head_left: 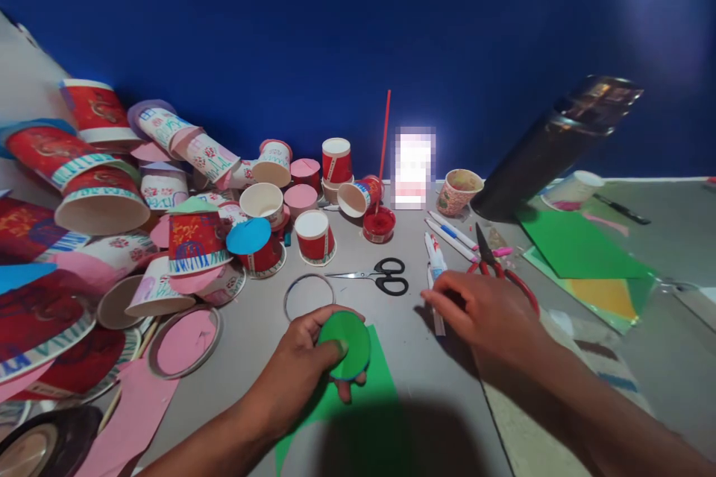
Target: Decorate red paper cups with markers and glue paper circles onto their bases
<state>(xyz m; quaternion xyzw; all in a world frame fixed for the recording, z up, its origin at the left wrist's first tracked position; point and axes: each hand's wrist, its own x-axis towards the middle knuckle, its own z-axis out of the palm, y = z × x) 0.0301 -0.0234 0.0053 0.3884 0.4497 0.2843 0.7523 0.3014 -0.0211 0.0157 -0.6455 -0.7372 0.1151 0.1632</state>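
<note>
My left hand [318, 361] grips a round green paper disc [347, 346] with a thin dark edge; the thumb lies across its face and the fingers are behind it. Whether a cup is under the disc is hidden. Below it lies a green paper sheet [380, 373], partly in shadow. My right hand [484, 305] has its fingers bent and pinched around a slim white tube [435, 253], which looks like glue. Black-handled scissors [388, 276] lie slightly open between the hands, beside a thin ring [309, 298]. Red-handled scissors [486, 246] rest just beyond my right hand.
Decorated paper cups [195, 238] are heaped along the left. A red pot [379, 225] with a stick, pens [453, 231], a patterned cup [459, 190] and a dark flask [542, 141] stand or lie toward the blue wall. Green sheets [587, 246] are at right, pink paper [131, 417] at left.
</note>
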